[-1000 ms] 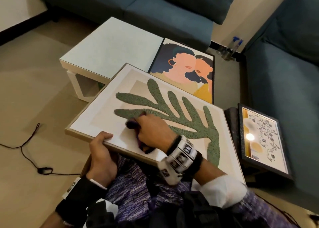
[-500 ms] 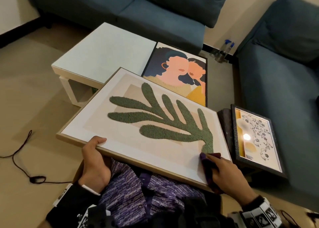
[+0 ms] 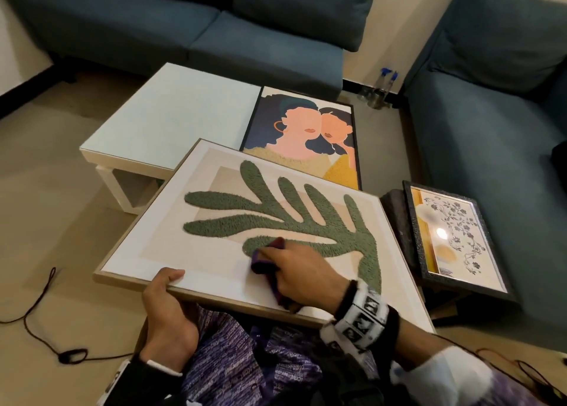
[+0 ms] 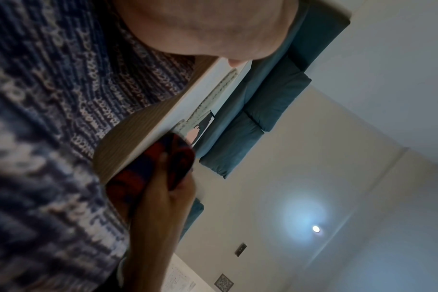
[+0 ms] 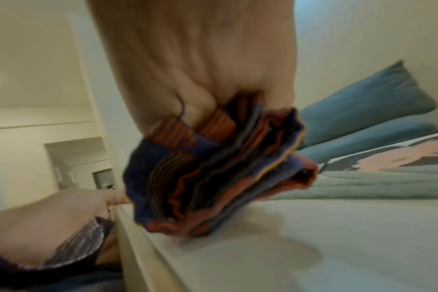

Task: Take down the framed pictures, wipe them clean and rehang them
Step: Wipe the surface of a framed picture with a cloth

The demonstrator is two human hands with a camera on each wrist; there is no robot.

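The leaf picture [image 3: 276, 221] lies tilted across the person's lap, its far edge near the white tabletop [image 3: 171, 114]. The left hand [image 3: 167, 310] grips its near edge, thumb over the frame. The right hand [image 3: 302, 275], fingers curled round a folded cloth [image 3: 264, 263], has swept back from the lower right corner to mid-picture, so wiping likely continues.

Right hand [image 3: 302, 272] with cloth [image 3: 266, 259] back from picture's [image 3: 171, 221] right corner to lower middle
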